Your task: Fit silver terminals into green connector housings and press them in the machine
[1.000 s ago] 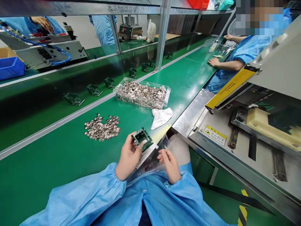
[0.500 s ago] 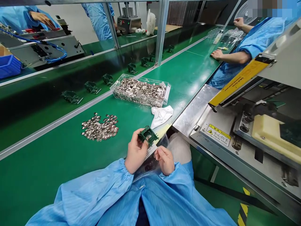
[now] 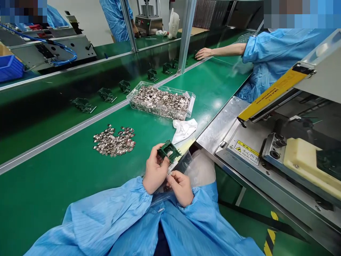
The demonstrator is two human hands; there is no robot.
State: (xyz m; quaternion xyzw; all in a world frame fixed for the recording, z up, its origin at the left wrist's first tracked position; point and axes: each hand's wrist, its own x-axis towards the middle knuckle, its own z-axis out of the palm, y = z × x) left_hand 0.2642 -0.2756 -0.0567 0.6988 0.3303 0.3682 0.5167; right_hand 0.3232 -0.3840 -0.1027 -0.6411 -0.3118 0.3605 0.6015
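Observation:
My left hand [image 3: 156,170] grips a dark green plastic frame [image 3: 168,150], thumb pressed on its near side. A row of pale metal pins [image 3: 172,165] runs along the frame's lower edge. Just below, my right hand [image 3: 181,187] has its thumb and fingertips pinched together at the near end of that row; whatever sits between them is too small to make out. Under both hands a clear plastic bag [image 3: 186,161] lies over my lap. Left of my hands, a loose pile of small shiny metal pieces [image 3: 114,142] rests on the green bench.
A clear tray [image 3: 190,106] full of metal pieces stands ahead, with a white cloth [image 3: 184,130] nearer me. Several green frames [image 3: 106,95] line the far belt. On the right is a metal press [image 3: 239,149] with a warning label. A co-worker's hand [image 3: 204,53] reaches across the bench.
My right hand has moved left and slightly down along the pin row. The left hand keeps its hold on the frame. The co-worker's arm has stretched left to the far belt.

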